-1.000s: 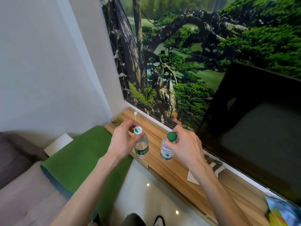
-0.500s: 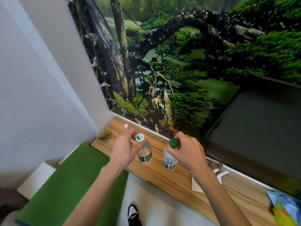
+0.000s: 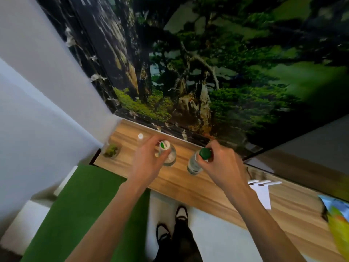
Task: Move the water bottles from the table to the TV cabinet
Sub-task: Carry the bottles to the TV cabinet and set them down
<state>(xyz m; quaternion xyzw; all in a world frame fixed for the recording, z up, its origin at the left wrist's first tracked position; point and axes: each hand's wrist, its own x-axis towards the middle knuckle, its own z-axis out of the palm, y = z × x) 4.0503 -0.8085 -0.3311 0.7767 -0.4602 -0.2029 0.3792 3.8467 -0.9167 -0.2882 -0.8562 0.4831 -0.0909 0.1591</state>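
Two clear water bottles stand on the wooden TV cabinet (image 3: pixel 188 188). The left one, a white-capped bottle (image 3: pixel 171 157), has my left hand (image 3: pixel 147 161) curled around its neck, thumb against its side. The green-capped bottle (image 3: pixel 193 165) stands to its right, and my right hand (image 3: pixel 222 165) grips it just under the cap. A third clear bottle (image 3: pixel 140 137) with a white cap stands behind my left hand, mostly blurred.
A small dish of green plant (image 3: pixel 111 151) sits at the cabinet's left end. The dark TV (image 3: pixel 311 146) leans over the right part. White paper (image 3: pixel 262 193) and a colourful bag (image 3: pixel 338 220) lie to the right. A green mat (image 3: pixel 75 205) is below left.
The view has closed in on the cabinet and tilted down. Both hands have lowered their bottles to the cabinet top, and the hands remain on them.
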